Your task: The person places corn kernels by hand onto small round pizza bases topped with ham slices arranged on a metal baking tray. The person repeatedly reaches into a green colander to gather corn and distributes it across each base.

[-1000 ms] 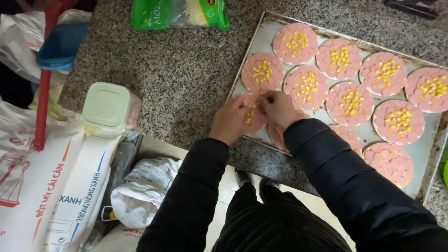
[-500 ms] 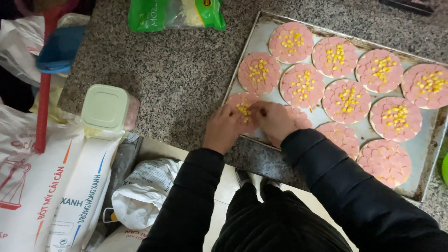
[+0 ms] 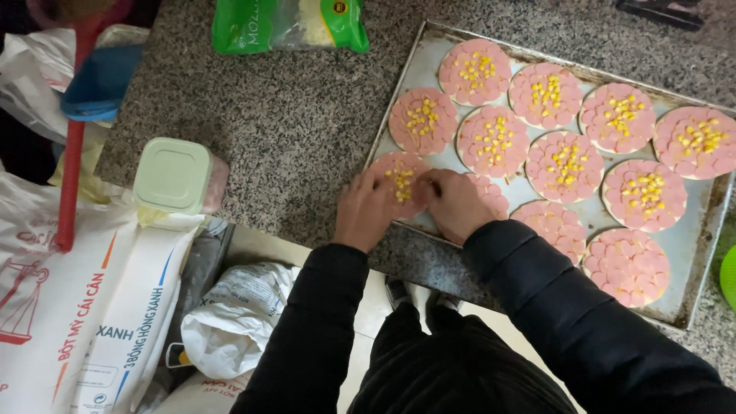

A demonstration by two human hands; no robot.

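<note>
Both hands are set on one corn-topped sausage round (image 3: 400, 182) at the baking tray's (image 3: 694, 264) lower-left corner.
Left hand (image 3: 364, 211) and right hand (image 3: 454, 203) flank it closely; fingertips are pressed to its edges, nothing clamped.

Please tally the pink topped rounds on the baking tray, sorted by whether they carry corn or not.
Rounds topped with corn: 9
Rounds without corn: 3
Total: 12
</note>
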